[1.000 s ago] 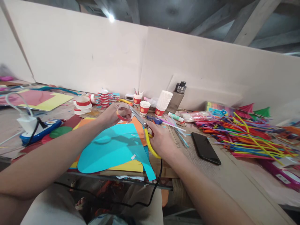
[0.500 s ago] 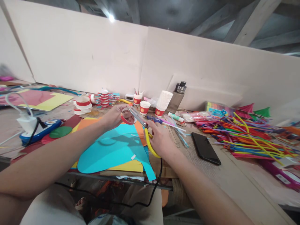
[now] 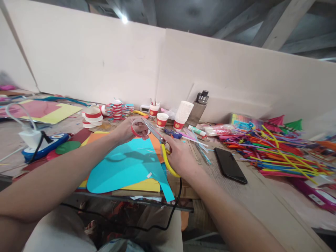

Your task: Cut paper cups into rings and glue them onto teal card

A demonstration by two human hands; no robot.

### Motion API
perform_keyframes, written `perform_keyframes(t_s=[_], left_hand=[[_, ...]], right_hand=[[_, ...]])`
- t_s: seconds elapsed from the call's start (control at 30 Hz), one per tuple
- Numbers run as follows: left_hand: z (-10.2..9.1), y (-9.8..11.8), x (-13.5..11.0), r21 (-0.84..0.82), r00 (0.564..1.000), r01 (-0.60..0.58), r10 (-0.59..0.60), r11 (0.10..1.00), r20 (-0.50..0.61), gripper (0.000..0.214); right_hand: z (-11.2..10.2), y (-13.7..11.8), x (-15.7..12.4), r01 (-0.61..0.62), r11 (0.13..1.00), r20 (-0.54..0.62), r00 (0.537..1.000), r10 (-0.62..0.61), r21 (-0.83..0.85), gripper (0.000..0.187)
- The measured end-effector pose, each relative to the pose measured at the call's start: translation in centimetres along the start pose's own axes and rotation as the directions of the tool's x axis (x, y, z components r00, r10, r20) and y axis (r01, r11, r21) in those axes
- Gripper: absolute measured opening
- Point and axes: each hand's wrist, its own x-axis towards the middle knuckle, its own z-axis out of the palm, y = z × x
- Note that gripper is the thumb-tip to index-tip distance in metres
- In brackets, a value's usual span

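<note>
My left hand (image 3: 127,130) is closed round a red and white paper ring (image 3: 137,128), held above the coloured paper. My right hand (image 3: 179,157) grips yellow-handled scissors (image 3: 160,144), whose blades point up and left and meet the ring's edge. Below both hands lies a large turquoise paper sheet (image 3: 126,166) over orange and yellow sheets.
A black phone (image 3: 230,165) lies right of my right hand. Coloured straws (image 3: 278,152) pile at the right. Paper cups (image 3: 182,116), a dark bottle (image 3: 198,108) and cut cup rings (image 3: 93,116) stand at the back. A white charger (image 3: 30,138) sits at the left, and a black cable (image 3: 176,196) hangs off the front edge.
The left hand has turned the ring a little against the blades. The scissors and right hand have stayed almost in place.
</note>
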Motion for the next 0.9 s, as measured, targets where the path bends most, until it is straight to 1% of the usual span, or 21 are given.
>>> perform_keyframes(t_s=[0.1, 0.2, 0.3, 0.4, 0.53, 0.63, 0.8, 0.9], left_hand=[[0.0, 0.1, 0.0, -0.013, 1.000, 0.008, -0.008, 1.000, -0.006, 0.034], [0.0, 0.1, 0.1, -0.049, 0.998, 0.019, -0.022, 0.999, -0.056, 0.037], [-0.1, -0.1, 0.3, -0.055, 0.995, -0.003, -0.002, 0.998, -0.101, 0.036], [-0.1, -0.1, 0.3, -0.048, 0.993, -0.020, 0.014, 0.999, -0.118, 0.036], [0.3, 0.3, 0.1, -0.005, 0.989, -0.043, 0.042, 0.999, -0.142, 0.038], [0.6, 0.3, -0.1, 0.056, 0.990, -0.053, 0.059, 0.997, -0.126, 0.037], [0.5, -0.6, -0.1, 0.064, 0.995, -0.070, 0.074, 0.995, -0.062, 0.033], [0.3, -0.9, -0.1, 0.080, 0.996, -0.074, 0.078, 0.994, -0.052, 0.031]], right_hand=[[0.0, 0.0, 0.0, 0.000, 1.000, -0.005, 1.000, 0.000, 0.001, 0.052], [-0.1, 0.0, 0.1, -0.005, 1.000, -0.006, 1.000, 0.005, -0.006, 0.050], [-0.2, 0.0, 0.1, -0.012, 1.000, 0.000, 1.000, 0.012, -0.010, 0.050], [0.0, 0.0, 0.1, -0.020, 0.999, 0.011, 1.000, 0.020, 0.028, 0.047], [0.3, -0.1, -0.1, 0.006, 0.995, -0.037, 0.999, -0.003, 0.101, 0.044], [0.3, -0.2, -0.2, 0.014, 0.994, -0.042, 0.999, -0.010, 0.110, 0.043], [0.2, -0.3, -0.2, -0.019, 0.997, -0.011, 1.000, 0.020, 0.078, 0.045], [0.4, -0.2, -0.2, -0.006, 0.997, -0.013, 1.000, 0.007, 0.081, 0.046]])
